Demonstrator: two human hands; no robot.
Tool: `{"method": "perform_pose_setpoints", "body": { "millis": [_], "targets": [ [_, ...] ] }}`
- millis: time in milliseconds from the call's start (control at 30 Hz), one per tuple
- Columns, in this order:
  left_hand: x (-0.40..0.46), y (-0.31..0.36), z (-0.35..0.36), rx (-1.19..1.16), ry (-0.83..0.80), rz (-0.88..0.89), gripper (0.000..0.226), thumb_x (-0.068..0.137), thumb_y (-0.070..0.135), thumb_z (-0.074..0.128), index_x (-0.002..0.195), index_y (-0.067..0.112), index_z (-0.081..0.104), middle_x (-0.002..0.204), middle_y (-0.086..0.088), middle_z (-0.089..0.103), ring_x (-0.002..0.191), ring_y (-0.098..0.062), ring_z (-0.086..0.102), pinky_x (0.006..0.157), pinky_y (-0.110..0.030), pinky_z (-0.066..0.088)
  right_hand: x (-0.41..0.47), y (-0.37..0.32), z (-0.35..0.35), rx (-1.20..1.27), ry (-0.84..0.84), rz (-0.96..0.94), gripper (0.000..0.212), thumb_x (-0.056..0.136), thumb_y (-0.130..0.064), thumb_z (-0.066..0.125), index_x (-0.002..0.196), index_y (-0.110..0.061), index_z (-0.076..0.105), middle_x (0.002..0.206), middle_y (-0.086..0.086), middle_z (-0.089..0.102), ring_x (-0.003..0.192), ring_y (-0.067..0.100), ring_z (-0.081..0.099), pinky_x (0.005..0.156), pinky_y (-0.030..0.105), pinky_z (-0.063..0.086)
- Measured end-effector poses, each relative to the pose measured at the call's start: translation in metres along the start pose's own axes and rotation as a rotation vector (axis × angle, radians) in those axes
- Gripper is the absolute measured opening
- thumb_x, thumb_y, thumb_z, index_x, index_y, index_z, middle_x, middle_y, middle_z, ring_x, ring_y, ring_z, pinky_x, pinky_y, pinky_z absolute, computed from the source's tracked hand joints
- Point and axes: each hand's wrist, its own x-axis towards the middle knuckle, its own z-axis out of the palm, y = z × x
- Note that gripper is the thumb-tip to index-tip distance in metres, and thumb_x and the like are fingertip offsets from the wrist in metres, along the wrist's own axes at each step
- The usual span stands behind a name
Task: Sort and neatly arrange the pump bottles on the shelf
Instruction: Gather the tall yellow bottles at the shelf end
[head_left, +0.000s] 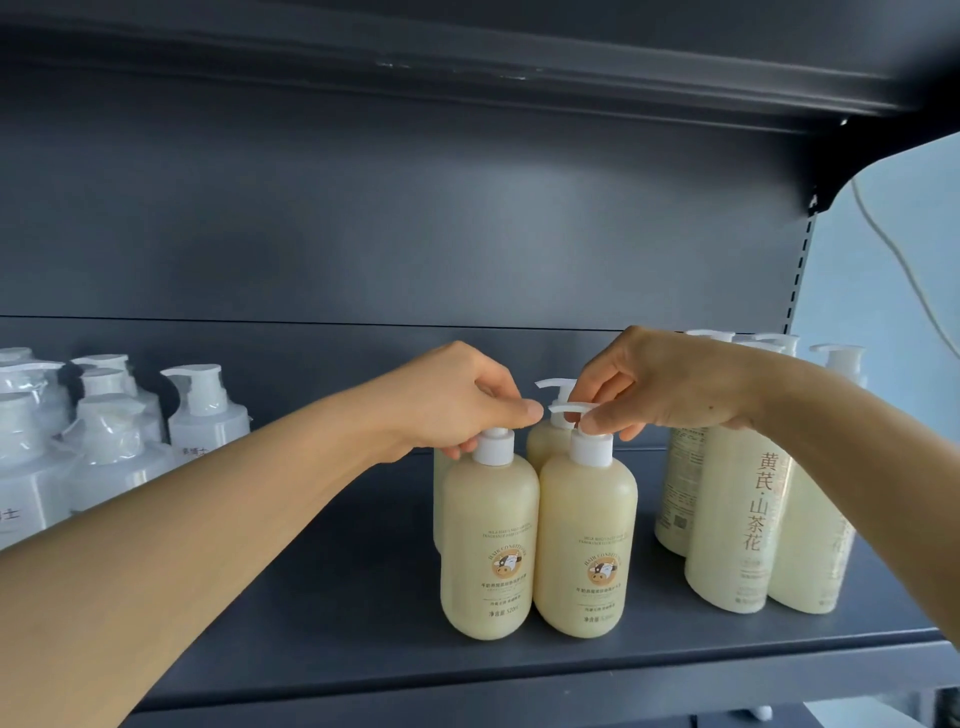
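The head view shows a dark grey metal shelf (363, 613) carrying three groups set apart by kind: clear, plastic-wrapped pump bottles (208, 415) at the left, tall pale-yellow bottles with large Chinese lettering (737, 519) at the right, and in the middle a cluster of rounded cream bottles with white pumps and a cow emblem. Two of these stand upright at the front, touching side by side with labels outward, probably so the row reads evenly; at least one more stands behind. The left hand (457, 405) curls its fingers round the pump of the left front cream bottle (488, 540), hiding the nozzle. The right hand (660, 389) pinches the white nozzle of the right front cream bottle (587, 540) between thumb and fingertips, apparently turning it to match its neighbour.
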Motion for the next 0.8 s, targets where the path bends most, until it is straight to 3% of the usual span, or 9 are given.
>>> {"method": "perform_pose_setpoints", "body": {
  "millis": [133, 267, 367, 467, 667, 800],
  "targets": [
    [0.000, 0.003, 0.002, -0.039, 0.010, -0.034, 0.031, 0.084, 0.041, 0.065, 0.072, 0.013, 0.065, 0.070, 0.000, 0.055, 0.060, -0.016, 0.045, 0.056, -0.025, 0.043, -0.001, -0.001, 0.001, 0.018, 0.007, 0.012, 0.012, 0.081, -0.016, 0.071, 0.092, -0.017, 0.075, 0.093, 0.000, 0.075, 0.085, 0.016, 0.071, 0.078, 0.025, 0.058],
    [0.002, 0.011, 0.003, -0.050, -0.018, -0.047, 0.022, 0.083, 0.020, 0.064, 0.063, 0.011, 0.059, 0.066, -0.001, 0.052, 0.059, -0.013, 0.046, 0.054, -0.021, 0.042, -0.002, -0.002, 0.002, 0.035, 0.024, 0.022, 0.011, 0.081, -0.016, 0.072, 0.091, -0.017, 0.074, 0.094, 0.001, 0.075, 0.084, 0.017, 0.071, 0.081, 0.028, 0.058],
    [0.001, 0.011, -0.001, -0.056, -0.046, -0.048, 0.007, 0.082, 0.009, 0.057, 0.081, 0.007, 0.064, 0.081, -0.005, 0.058, 0.070, -0.014, 0.051, 0.061, -0.023, 0.046, -0.003, -0.002, 0.003, 0.048, 0.034, 0.021, 0.011, 0.081, -0.015, 0.072, 0.092, -0.017, 0.074, 0.095, 0.001, 0.075, 0.083, 0.016, 0.071, 0.078, 0.024, 0.058],
    [-0.001, 0.004, -0.007, -0.102, -0.061, -0.050, 0.018, 0.085, 0.006, 0.056, 0.099, 0.016, 0.063, 0.098, -0.004, 0.066, 0.080, -0.013, 0.054, 0.070, -0.025, 0.048, -0.003, -0.002, 0.003, 0.047, 0.034, 0.027, 0.011, 0.081, -0.015, 0.071, 0.092, -0.016, 0.074, 0.096, 0.002, 0.074, 0.084, 0.016, 0.071, 0.078, 0.024, 0.058],
    [-0.004, -0.002, -0.011, -0.142, -0.046, -0.060, 0.019, 0.086, 0.006, 0.059, 0.099, 0.018, 0.064, 0.104, -0.005, 0.070, 0.083, -0.012, 0.057, 0.073, -0.027, 0.050, -0.003, -0.003, 0.004, 0.042, 0.037, 0.030, 0.009, 0.081, -0.014, 0.072, 0.089, -0.019, 0.073, 0.098, 0.001, 0.074, 0.083, 0.014, 0.071, 0.070, 0.016, 0.056],
    [-0.005, -0.003, -0.007, -0.147, -0.020, -0.057, 0.017, 0.083, 0.007, 0.064, 0.095, 0.018, 0.065, 0.102, -0.004, 0.066, 0.083, -0.012, 0.059, 0.066, -0.023, 0.049, -0.003, -0.004, 0.004, 0.039, 0.045, 0.033, 0.010, 0.081, -0.014, 0.071, 0.090, -0.019, 0.073, 0.098, 0.001, 0.074, 0.084, 0.013, 0.071, 0.068, 0.015, 0.055]
  ]
}}
